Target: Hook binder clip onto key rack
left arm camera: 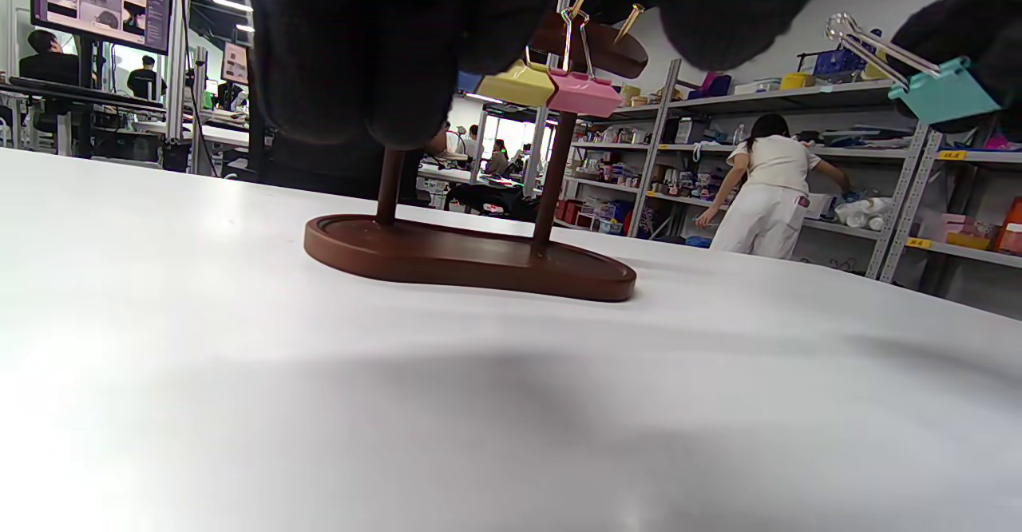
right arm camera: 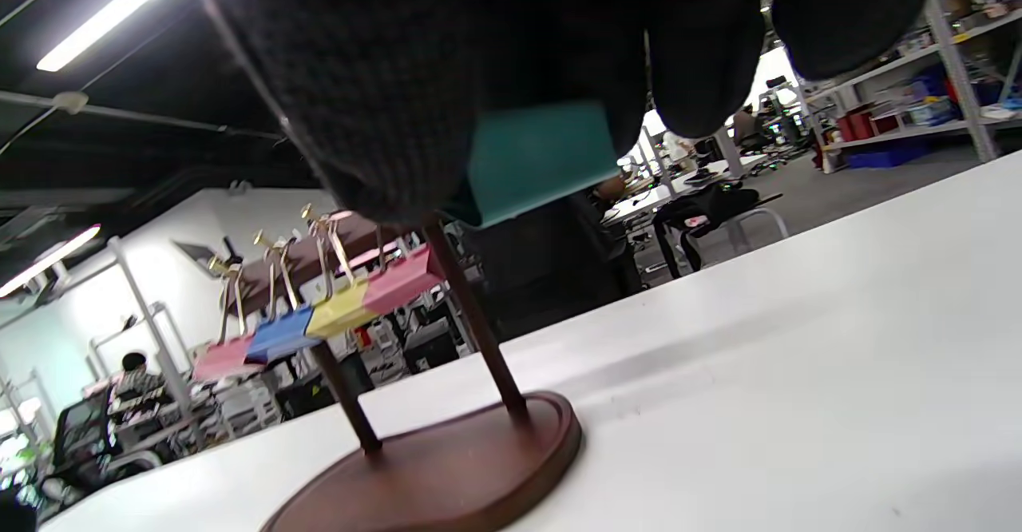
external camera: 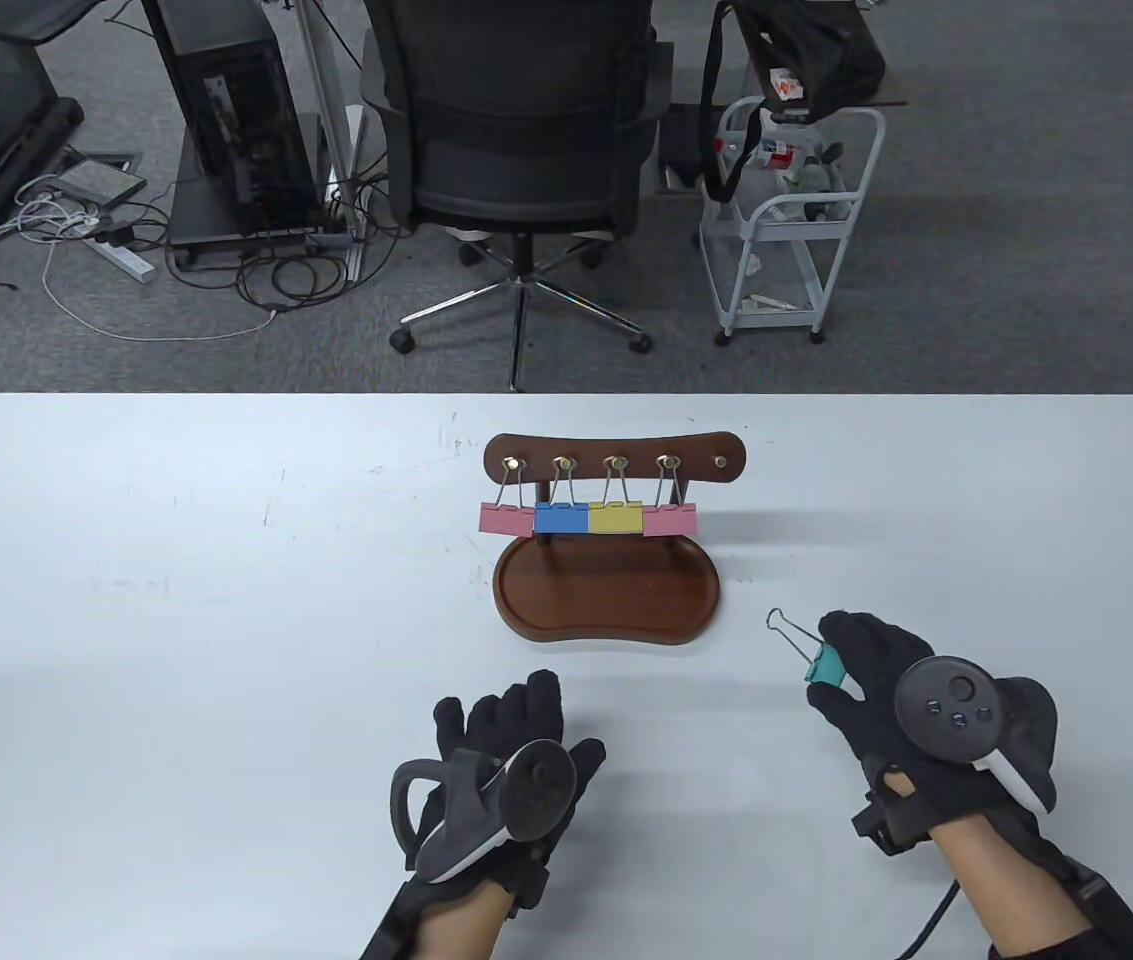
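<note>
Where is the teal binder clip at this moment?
In the table view the teal binder clip is pinched by the right hand, right of the key rack's tray and apart from it, wire handles pointing up-left toward the free fifth hook.

Bare white table fills the lower and outer parts of the frame, on both sides of the key rack at centre. Four hung clips crowd the rack's left pegs; the rightmost peg stands bare. The rack's tray base blocks the low approach from the frame's bottom.
</note>
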`<control>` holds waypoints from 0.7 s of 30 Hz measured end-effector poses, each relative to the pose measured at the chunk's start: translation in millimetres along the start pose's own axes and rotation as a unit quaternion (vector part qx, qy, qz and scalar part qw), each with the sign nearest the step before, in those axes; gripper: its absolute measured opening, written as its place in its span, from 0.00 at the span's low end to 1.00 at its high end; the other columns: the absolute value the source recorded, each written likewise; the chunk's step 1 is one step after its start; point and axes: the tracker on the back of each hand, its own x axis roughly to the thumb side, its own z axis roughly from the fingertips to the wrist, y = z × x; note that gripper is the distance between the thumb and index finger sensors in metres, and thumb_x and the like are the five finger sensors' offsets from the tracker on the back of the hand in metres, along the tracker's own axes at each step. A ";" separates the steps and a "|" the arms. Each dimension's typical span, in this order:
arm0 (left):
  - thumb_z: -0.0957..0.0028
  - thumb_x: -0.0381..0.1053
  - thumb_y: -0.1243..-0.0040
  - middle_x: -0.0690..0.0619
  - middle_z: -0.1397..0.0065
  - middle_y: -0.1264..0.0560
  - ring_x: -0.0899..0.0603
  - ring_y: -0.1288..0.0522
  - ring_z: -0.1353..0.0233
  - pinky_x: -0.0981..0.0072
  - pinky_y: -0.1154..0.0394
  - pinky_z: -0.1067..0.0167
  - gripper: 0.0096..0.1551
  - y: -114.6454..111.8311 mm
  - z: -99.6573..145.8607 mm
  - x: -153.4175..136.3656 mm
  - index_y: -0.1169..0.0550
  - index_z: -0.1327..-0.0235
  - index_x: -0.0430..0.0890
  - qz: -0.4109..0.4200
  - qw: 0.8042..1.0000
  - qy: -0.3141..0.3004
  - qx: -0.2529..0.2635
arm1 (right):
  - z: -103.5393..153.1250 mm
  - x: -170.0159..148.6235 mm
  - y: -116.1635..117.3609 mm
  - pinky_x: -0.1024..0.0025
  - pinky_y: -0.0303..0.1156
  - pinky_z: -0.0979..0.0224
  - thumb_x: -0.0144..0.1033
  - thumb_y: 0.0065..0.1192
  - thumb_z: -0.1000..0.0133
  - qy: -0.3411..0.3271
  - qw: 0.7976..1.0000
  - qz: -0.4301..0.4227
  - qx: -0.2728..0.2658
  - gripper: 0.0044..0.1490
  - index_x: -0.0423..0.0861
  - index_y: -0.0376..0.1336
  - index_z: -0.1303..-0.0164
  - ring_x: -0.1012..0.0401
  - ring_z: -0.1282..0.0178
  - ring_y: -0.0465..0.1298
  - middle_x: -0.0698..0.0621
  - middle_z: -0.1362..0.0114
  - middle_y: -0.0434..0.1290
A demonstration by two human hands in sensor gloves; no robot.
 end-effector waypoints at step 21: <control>0.40 0.65 0.44 0.32 0.23 0.25 0.22 0.26 0.27 0.17 0.45 0.30 0.49 -0.9 -0.5 -0.2 0.33 0.17 0.31 0.003 1.000 0.005 -0.006 | -45.4 34.1 2.9 0.32 0.64 0.33 0.44 0.75 0.48 0.079 0.993 -0.036 -0.085 0.47 0.34 0.63 0.22 0.32 0.29 0.68 0.31 0.23 0.69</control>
